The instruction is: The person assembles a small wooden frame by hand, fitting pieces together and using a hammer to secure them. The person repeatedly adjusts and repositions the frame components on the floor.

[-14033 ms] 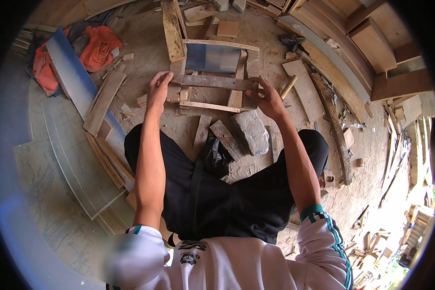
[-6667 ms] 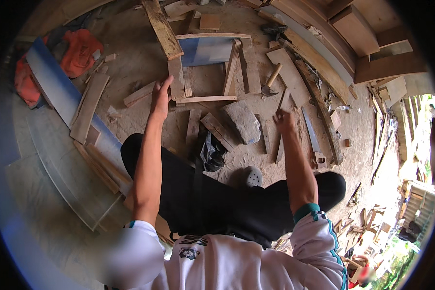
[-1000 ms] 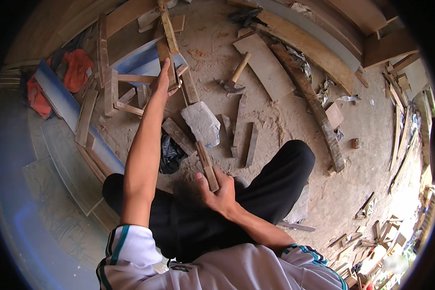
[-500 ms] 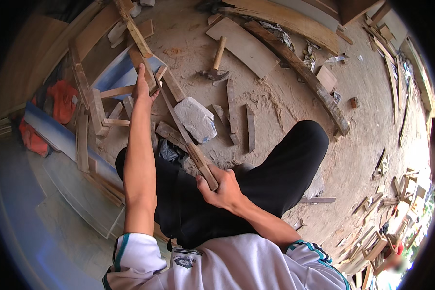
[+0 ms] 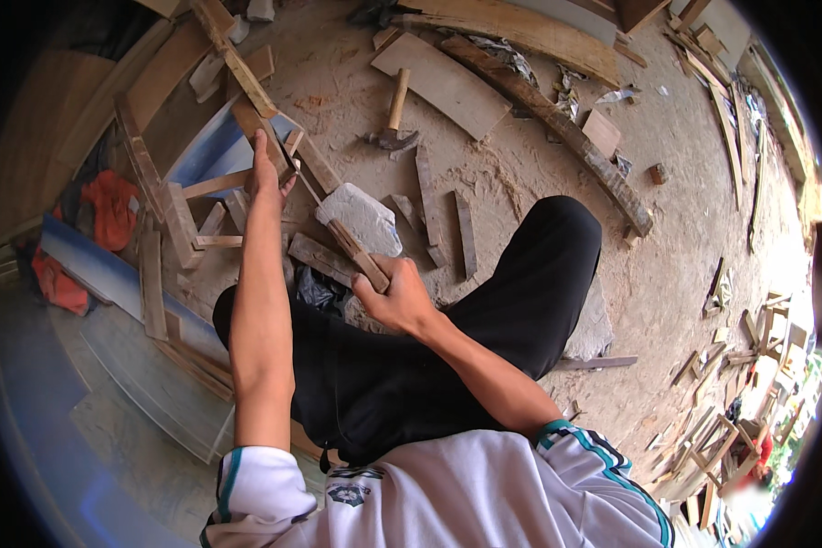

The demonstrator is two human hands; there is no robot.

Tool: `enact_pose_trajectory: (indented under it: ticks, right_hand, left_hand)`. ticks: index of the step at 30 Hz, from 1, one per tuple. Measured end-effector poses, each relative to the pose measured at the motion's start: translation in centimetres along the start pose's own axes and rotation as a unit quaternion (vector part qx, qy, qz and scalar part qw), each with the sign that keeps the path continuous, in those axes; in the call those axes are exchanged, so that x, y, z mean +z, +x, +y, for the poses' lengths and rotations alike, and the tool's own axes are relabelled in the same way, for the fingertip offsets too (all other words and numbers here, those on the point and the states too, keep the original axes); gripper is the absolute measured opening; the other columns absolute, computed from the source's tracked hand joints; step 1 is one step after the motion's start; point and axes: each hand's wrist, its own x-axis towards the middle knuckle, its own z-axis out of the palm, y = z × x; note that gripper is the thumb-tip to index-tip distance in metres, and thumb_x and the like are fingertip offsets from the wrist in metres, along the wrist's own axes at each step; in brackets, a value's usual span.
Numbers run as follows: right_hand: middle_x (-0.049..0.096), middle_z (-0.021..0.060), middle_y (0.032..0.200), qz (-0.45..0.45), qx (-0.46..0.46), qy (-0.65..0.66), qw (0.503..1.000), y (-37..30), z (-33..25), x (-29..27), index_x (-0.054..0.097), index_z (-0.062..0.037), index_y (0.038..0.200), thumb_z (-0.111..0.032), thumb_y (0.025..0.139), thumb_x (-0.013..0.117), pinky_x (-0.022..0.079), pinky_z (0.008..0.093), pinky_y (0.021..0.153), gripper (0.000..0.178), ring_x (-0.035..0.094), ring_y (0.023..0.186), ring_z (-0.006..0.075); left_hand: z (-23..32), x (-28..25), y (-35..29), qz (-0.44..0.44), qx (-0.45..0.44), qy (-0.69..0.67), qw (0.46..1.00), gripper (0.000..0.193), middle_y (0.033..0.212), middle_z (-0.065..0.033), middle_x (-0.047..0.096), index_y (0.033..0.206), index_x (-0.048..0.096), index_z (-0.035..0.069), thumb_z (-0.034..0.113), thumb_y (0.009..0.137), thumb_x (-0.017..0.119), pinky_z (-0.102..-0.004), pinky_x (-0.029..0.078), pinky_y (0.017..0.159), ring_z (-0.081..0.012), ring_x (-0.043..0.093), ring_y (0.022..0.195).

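My left hand grips a short wooden board at the upper left, index finger laid along it. A longer wooden strip reaches away beyond the board's far end. In my right hand, closed in front of my lap, is the wooden handle of what looks like a handsaw. Its thin blade, seen nearly edge-on, runs to the board beside my left hand; its teeth cannot be made out. A pale stone block lies just right of the blade.
A hammer rests on the dusty floor ahead. Loose wood strips, a flat panel and a long beam lie around. A wooden frame and orange cloth are at the left. Scrap wood is heaped at the right.
My right hand has pushed the saw forward, away from my body, so less blade shows between the handle and the board. My left hand keeps its grip on the board.
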Motion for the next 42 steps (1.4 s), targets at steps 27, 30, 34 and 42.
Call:
enact_pose_trajectory:
  ticks: [27, 30, 34, 42]
  right_hand:
    - [0.050, 0.0140, 0.054, 0.021, -0.034, 0.001, 0.999, 0.8, 1.9, 1.1, 0.056, 0.0010, 0.070, -0.018, 0.080, 0.058, 0.043, 0.0385, 0.052, 0.022, 0.049, 0.048, 0.0213]
    - [0.050, 0.0141, 0.053, 0.032, -0.048, 0.008, 0.998, -0.3, 2.4, 1.1, 0.058, 0.0011, 0.072, -0.019, 0.080, 0.059, 0.043, 0.0384, 0.052, 0.022, 0.053, 0.048, 0.0218]
    - [0.050, 0.0131, 0.054, 0.014, -0.072, -0.010, 0.997, -1.1, 1.9, 0.9, 0.058, 0.0020, 0.072, -0.019, 0.080, 0.059, 0.043, 0.0375, 0.053, 0.023, 0.055, 0.051, 0.0205]
    - [0.053, 0.0170, 0.055, -0.001, -0.039, 0.032, 0.999, -3.2, 1.7, 0.1, 0.058, 0.0047, 0.072, -0.019, 0.080, 0.060, 0.047, 0.0398, 0.056, 0.025, 0.055, 0.050, 0.0257]
  left_hand:
    - [-1.5, -0.6, 2.0, 0.006, -0.022, 0.011, 1.000, 0.089, 0.133, -0.0031, 0.048, 0.140, 0.043, 0.025, 0.081, 0.072, 0.056, -0.0382, 0.042, 0.086, -0.0207, 0.047, 0.112]
    - [-1.8, -0.7, 2.0, 0.000, -0.004, 0.010, 1.000, 0.090, 0.132, -0.0027, 0.048, 0.140, 0.043, 0.025, 0.082, 0.071, 0.056, -0.0383, 0.042, 0.086, -0.0205, 0.047, 0.112]
    - [-1.8, -1.5, 2.4, 0.012, -0.008, 0.004, 1.000, 0.089, 0.130, -0.0027, 0.049, 0.139, 0.044, 0.025, 0.081, 0.072, 0.056, -0.0383, 0.042, 0.086, -0.0195, 0.047, 0.112]
    - [-1.3, -1.1, 1.1, 0.018, 0.015, -0.002, 1.000, 0.087, 0.124, -0.0040, 0.053, 0.136, 0.048, 0.021, 0.079, 0.073, 0.057, -0.0359, 0.043, 0.085, -0.0191, 0.055, 0.103]
